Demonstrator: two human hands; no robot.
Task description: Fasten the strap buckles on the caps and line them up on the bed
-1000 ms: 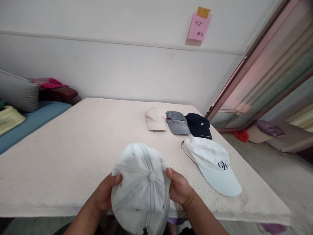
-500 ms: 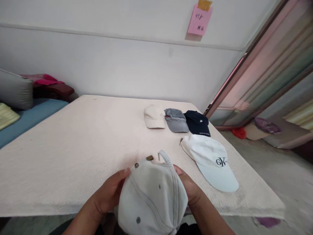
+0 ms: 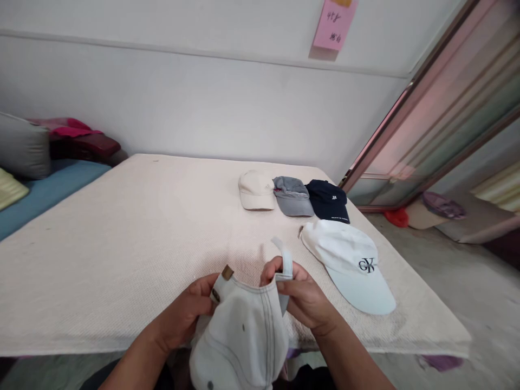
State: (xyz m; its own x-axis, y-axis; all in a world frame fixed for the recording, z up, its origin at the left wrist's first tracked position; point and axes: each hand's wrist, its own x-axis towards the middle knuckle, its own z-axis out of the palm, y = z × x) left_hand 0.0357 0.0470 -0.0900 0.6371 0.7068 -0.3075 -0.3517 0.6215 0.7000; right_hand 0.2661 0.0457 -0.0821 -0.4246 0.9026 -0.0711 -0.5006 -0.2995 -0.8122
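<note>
Both my hands hold a pale white-grey baseball cap [image 3: 244, 336] over the near edge of the cloth-covered table [image 3: 122, 238], its back turned away from me. My left hand [image 3: 190, 311] pinches the strap end with the brass buckle. My right hand [image 3: 303, 295] grips the other strap end, which loops up above my fingers. A white cap with a dark monogram [image 3: 349, 262] lies on the table just right of my right hand.
Three caps sit in a row farther back: a cream one [image 3: 255, 189], a grey one [image 3: 292, 196], a navy one [image 3: 329, 201]. A pink note [image 3: 333, 24] hangs on the wall. Cushions [image 3: 24, 146] lie at the left; a sliding door [image 3: 439, 119] stands at the right.
I have turned the cap over toward me so its back opening faces away. My fingers moved from the crown's sides to the two strap ends.
</note>
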